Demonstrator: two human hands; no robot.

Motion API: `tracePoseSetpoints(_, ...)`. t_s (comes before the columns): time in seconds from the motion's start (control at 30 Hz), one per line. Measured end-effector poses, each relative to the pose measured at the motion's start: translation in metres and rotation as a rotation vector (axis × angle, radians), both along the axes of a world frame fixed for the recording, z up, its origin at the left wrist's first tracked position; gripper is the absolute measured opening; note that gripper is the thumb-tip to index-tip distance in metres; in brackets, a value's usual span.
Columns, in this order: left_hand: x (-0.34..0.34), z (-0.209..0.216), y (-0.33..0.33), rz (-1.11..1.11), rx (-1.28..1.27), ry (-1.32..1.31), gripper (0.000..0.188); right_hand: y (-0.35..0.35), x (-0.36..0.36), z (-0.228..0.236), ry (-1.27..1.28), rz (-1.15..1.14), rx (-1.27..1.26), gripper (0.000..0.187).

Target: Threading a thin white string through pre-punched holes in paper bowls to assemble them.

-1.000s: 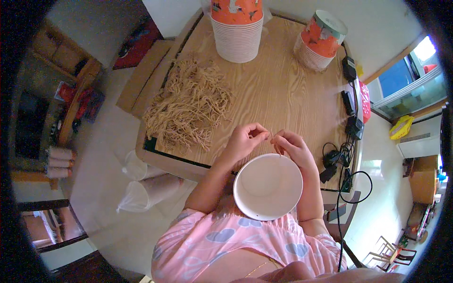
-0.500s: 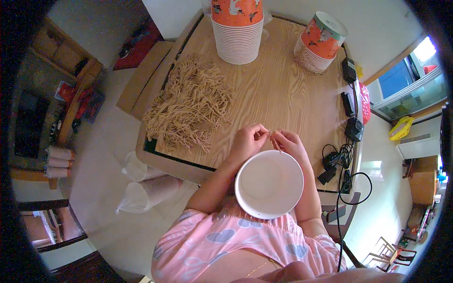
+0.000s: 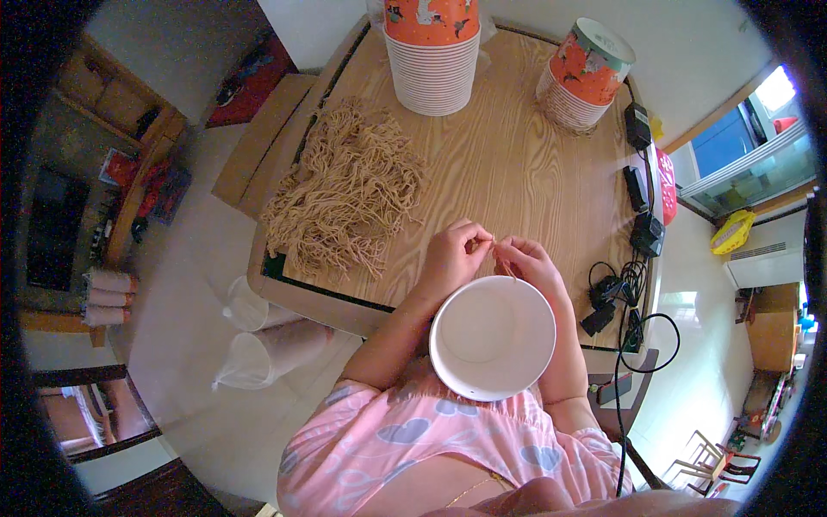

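Note:
A white paper bucket (image 3: 491, 340) stands mouth up between my forearms, close to my body. Just beyond its far rim my two hands meet, fingertips nearly touching. My left hand (image 3: 457, 254) is closed in a pinch on a thin tan cord. The same cord (image 3: 513, 270) is pinched by my right hand (image 3: 525, 258), and a short piece hangs down by the bucket's rim. Whether it passes through the bucket's wall is hidden. Left of my hands lies a tangled heap of tan cords (image 3: 345, 194) on the wooden table (image 3: 491, 172).
A tall stack of orange and white paper buckets (image 3: 433, 69) stands at the table's far edge. A shorter stack (image 3: 586, 77) is at the far right. Black adapters and coiled cables (image 3: 633, 293) line the right edge. Bagged bundles (image 3: 276, 349) lie on the floor at left.
My hands stay together beyond the bucket; the left fingers have shifted very slightly toward the right ones. The bucket has barely moved.

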State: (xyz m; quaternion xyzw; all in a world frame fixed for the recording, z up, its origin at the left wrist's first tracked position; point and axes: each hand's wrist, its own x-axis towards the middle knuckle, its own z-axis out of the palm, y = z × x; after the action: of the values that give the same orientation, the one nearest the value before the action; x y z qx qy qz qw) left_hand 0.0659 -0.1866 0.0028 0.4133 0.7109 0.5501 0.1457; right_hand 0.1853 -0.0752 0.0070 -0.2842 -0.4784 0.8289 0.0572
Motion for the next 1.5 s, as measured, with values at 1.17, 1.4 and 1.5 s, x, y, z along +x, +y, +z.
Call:
tracePoseSetpoints(1.17, 0.009, 0.072, -0.064, -0.559, -0.014, 0.012, 0.019, -0.044, 0.060, 0.083, 0.087, 0.172, 0.600, 0.007)
tracePoseSetpoints(1.4, 0.022, 0.076, -0.052, -0.390, 0.046, -0.078, 0.012, -0.056, 0.063, 0.080, 0.081, 0.045, 0.537, 0.009)
tracePoseSetpoints(1.5, 0.028, 0.071, -0.046, -0.335, 0.147, -0.010, 0.013, -0.057, 0.060, 0.086, 0.051, 0.037, 0.515, 0.012)
